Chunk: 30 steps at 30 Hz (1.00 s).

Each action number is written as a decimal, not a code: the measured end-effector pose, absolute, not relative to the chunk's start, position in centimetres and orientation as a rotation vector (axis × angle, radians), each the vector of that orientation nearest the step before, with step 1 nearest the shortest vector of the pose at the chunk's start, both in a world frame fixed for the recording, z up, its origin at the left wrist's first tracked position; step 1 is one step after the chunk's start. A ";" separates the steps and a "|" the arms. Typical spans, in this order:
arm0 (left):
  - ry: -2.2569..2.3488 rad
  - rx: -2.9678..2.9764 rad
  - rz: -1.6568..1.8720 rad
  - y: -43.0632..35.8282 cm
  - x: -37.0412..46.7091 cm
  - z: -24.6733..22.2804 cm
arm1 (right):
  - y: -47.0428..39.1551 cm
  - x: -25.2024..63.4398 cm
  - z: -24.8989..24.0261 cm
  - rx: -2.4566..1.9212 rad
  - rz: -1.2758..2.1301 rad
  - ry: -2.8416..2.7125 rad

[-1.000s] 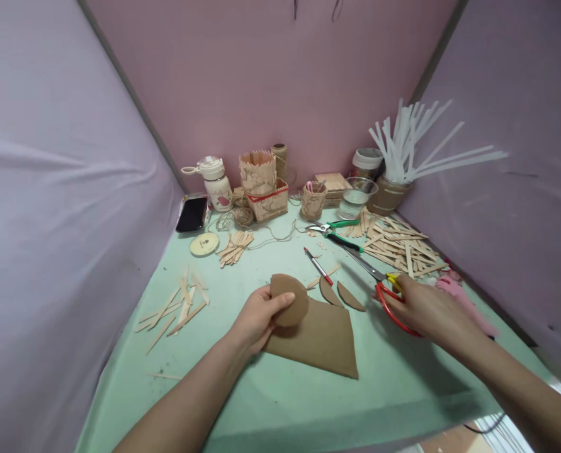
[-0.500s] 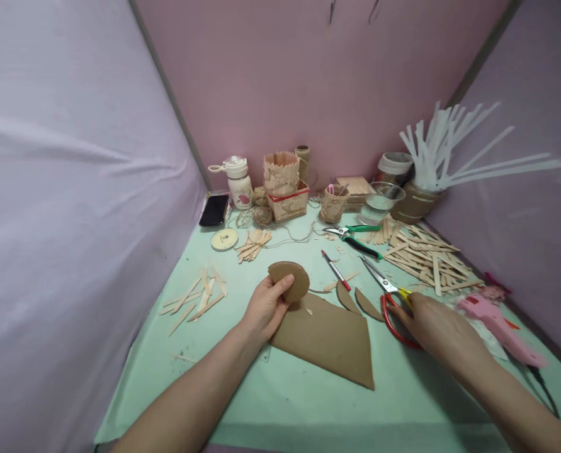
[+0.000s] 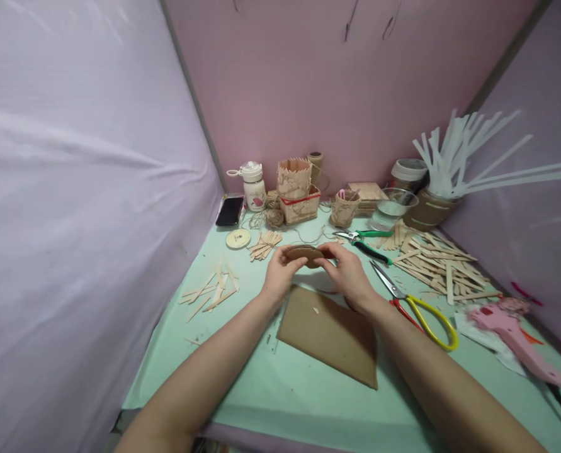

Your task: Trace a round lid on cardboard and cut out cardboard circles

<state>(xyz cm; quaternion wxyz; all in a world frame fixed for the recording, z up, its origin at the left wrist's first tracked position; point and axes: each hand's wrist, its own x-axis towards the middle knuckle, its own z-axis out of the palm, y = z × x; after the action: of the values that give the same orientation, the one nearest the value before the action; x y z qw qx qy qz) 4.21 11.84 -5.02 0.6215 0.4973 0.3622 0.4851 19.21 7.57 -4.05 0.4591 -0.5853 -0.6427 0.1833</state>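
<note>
A round brown cardboard disc (image 3: 307,254) is held up between both hands, tilted so its edge shows. My left hand (image 3: 281,270) grips its left side, thumb in front. On the opposite side, my right hand (image 3: 344,270) pinches the rim. Below them a larger cardboard sheet (image 3: 330,333) lies flat on the table, a small chip on top. Scissors (image 3: 405,297) with one red and one yellow handle rest to the right of my right forearm, which hides part of the sheet's right edge.
Pruning shears (image 3: 365,242) lie behind the scissors, before a pile of wooden sticks (image 3: 443,264). A pink glue gun (image 3: 511,333) is at the right. Broken sticks (image 3: 214,292) are scattered left. A bottle (image 3: 254,187), stick baskets (image 3: 300,204) and a water bowl (image 3: 393,209) line the back.
My right hand has let go of the scissors, now on the table, and moved left to take the disc's right side. The disc is tilted differently. The view has shifted slightly.
</note>
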 end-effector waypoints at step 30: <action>1.000 2.087 0.817 15.7 4.6 -7.1 | 8.9 17.7 -9.1 -1.451 0.727 -1.562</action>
<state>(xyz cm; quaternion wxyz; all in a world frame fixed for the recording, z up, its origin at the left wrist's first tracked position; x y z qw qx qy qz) 4.62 15.75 -7.13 0.3369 0.8006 0.3837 0.3135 17.73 8.89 -9.10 0.4301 -0.5815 -0.6261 0.2912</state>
